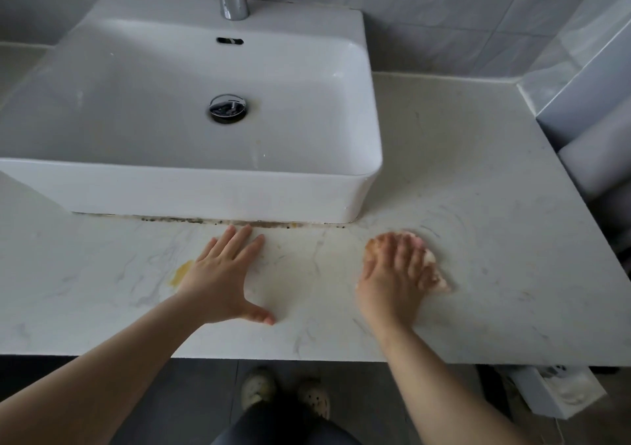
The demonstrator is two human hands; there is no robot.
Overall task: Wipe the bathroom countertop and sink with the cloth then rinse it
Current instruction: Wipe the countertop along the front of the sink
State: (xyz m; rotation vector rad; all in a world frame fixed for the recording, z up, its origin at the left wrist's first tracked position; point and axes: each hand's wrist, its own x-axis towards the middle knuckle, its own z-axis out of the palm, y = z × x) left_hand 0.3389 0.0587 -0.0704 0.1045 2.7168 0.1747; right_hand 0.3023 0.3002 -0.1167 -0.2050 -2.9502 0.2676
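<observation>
On the countertop (pixel 478 171), at five o'clock from the sink (pixel 205 188), a pale cloth (pixel 439 281) is pressed flat under the right hand (pixel 396 274), its blurred fingers straight, while the left hand (pixel 223 275) is laid spread at six o'clock, a yellow stain (pixel 181 272) at its nine o'clock.

Marble countertop (pixel 461 158) with white sink (pixel 205 188), pinkish cloth (pixel 440 282), yellow stain (pixel 181 272)

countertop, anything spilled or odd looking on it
Yes. A yellow-orange stain sits on the countertop just beside the left hand, away from the cloth under the right hand. Also, dark specks line the seam where the sink front meets the countertop, like mould or grime.
</observation>
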